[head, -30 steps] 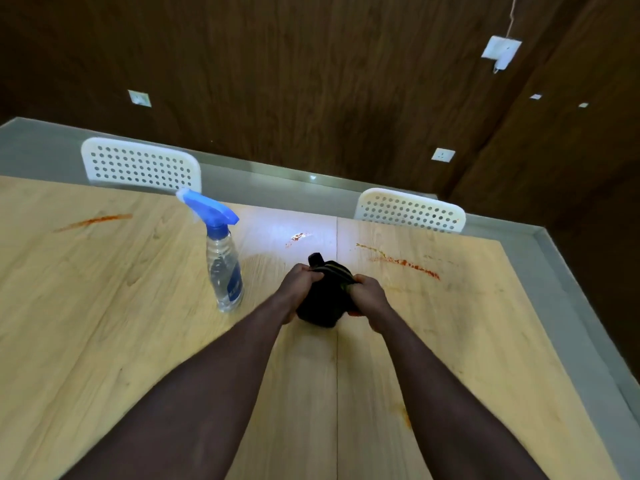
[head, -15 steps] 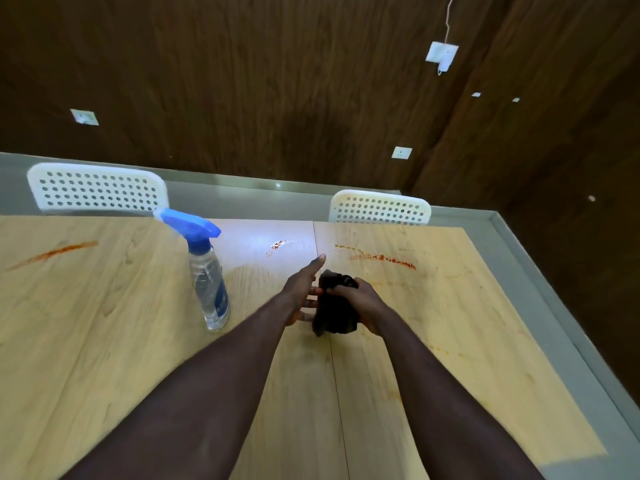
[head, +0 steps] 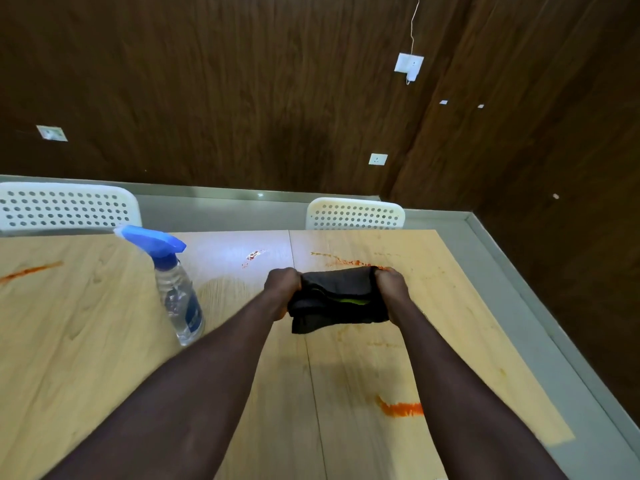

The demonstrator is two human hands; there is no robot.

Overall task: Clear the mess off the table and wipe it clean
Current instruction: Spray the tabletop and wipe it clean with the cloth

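Note:
A black cloth with a thin green edge is stretched between both hands above the middle of the light wooden table. My left hand grips its left end and my right hand grips its right end. Red-orange smears mark the table: one streak just beyond the cloth, a small spot at the far middle, a streak at the far left, and a thick smear beside my right forearm.
A clear spray bottle with a blue trigger head stands upright left of my left hand. Two white perforated chairs sit at the far edge. The table's right edge drops to a grey floor.
My left hand, open beside the bunched cloth half a second ago, now grips it. Both hands have pulled apart and spread the cloth out wide.

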